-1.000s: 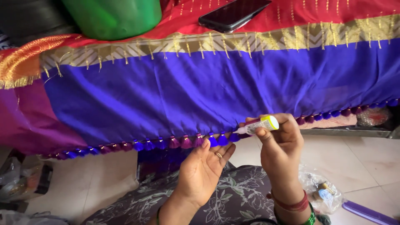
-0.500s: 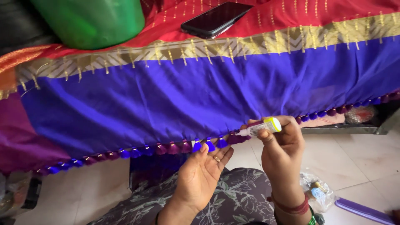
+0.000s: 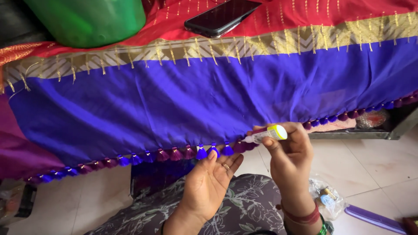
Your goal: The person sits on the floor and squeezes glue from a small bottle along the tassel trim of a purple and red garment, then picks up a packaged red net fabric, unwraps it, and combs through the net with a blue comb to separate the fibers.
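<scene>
A blue cloth [image 3: 209,98] with a gold and red border hangs over a table's edge, its hem lined with small blue and purple tassels [image 3: 201,152]. My left hand [image 3: 211,180] lies palm up under the hem, fingers spread, fingertips touching the tassels. My right hand [image 3: 289,154] grips a small white tube with a yellow cap [image 3: 269,133], its tip pointed left at a tassel by the hem.
A green bucket [image 3: 91,19] and a black phone [image 3: 222,16] rest on the red cloth at the top. A plastic bag with small items [image 3: 325,199] and a purple flat object [image 3: 375,219] lie on the tiled floor at right. My floral-clothed lap is below.
The view has drifted, so the cloth and tassels sit lower and further left. My left hand has risen to the tassels. The right hand still holds the tube at the hem.
</scene>
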